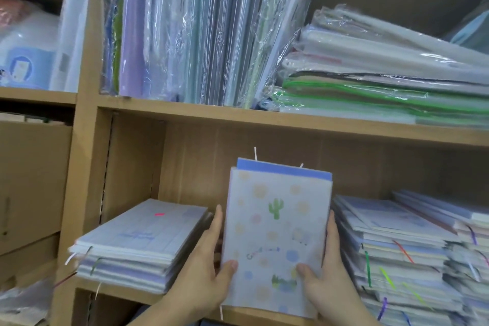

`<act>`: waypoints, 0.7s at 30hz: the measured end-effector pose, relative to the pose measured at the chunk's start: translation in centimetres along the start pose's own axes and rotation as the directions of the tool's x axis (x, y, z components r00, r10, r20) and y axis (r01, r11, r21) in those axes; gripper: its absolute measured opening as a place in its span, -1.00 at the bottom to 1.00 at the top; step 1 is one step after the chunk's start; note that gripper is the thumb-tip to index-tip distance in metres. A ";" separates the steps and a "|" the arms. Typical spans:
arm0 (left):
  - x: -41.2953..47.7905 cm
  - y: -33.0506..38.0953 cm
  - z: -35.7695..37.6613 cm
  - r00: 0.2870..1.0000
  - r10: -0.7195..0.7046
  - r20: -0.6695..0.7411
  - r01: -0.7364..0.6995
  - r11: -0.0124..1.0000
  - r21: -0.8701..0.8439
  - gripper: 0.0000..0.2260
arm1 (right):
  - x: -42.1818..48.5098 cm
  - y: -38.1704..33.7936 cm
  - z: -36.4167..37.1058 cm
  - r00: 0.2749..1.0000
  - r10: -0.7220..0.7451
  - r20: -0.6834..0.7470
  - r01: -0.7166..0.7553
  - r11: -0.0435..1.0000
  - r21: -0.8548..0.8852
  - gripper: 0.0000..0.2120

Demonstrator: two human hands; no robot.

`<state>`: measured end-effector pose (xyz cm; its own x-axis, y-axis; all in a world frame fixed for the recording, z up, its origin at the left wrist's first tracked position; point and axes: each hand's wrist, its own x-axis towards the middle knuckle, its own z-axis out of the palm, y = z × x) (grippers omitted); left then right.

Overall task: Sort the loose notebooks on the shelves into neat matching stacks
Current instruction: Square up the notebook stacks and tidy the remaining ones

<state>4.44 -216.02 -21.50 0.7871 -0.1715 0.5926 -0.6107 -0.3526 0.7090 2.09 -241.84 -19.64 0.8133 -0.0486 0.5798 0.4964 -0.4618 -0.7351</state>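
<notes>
1. Head view, where the thing is: the cactus notebook [277, 233] stands on end in the gap on the lower shelf [119, 292]. Its long axis is upright and leans a little to the right. A blue notebook [283, 168] sits pressed behind it, its top edge showing above.
2. Head view, what lies to each side: the left stack [137, 241] lies flat just beside the left hand [203, 272]. The right stack [391, 241] lies flat just beside the right hand [328, 272], its covers offset and ribbons trailing. Both stacks are about equally near. Blur hides whether either one's covers match the cactus print.
3. Head view, the hands: each hand clamps one long edge of the cactus notebook. Both thumbs press the front cover low down and the fingers run up the sides. Neither hand is free.
4. Judgement: the coming move likely turns on tipping the pair flat, sideways onto whichever stack matches.
5. Head view, above: wrapped folders [185, 34] fill the upper shelf [238, 116].
</notes>
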 end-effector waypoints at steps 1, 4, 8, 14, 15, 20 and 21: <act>0.3 0.6 -0.1 1.000 0.014 0.000 -0.014 1.000 -0.018 -0.08 | 0.0 0.0 0.0 1.000 -0.004 0.005 0.004 1.000 0.000 0.17; 2.3 3.5 -1.2 0.998 0.054 -0.040 -0.056 0.998 -0.032 -0.06 | 0.4 -0.8 -0.3 0.997 -0.070 -0.032 0.069 0.997 -0.015 0.26; 5.6 7.6 -4.0 0.994 0.100 0.035 -0.104 0.986 0.132 0.11 | 2.6 -4.9 -2.1 0.990 -0.117 -0.083 0.113 0.992 -0.049 0.31; 6.9 9.9 -6.4 0.990 0.081 0.112 -0.117 0.922 0.369 0.10 | 5.0 -8.7 -5.1 0.994 -0.103 -0.027 0.095 0.971 -0.221 0.06; 7.0 10.1 -6.5 0.991 0.086 0.103 -0.119 0.919 0.376 0.08 | 5.1 -8.8 -5.3 0.995 -0.095 -0.018 0.089 0.970 -0.226 0.01; 6.8 10.1 -6.8 0.990 0.104 0.100 -0.137 0.896 0.422 -0.01 | 5.0 -8.1 -5.6 0.998 -0.064 0.026 0.067 0.988 -0.137 -0.11; 6.8 10.1 -7.0 0.990 0.097 0.098 -0.130 0.901 0.415 -0.03 | 4.9 -8.2 -5.6 0.997 -0.069 0.031 0.072 0.990 -0.120 -0.12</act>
<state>3.00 -214.31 -7.61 0.7287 -0.2946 0.6182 -0.6158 -0.6768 0.4034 0.26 -243.22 -8.80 0.7863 0.0108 0.6177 0.5136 -0.5671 -0.6439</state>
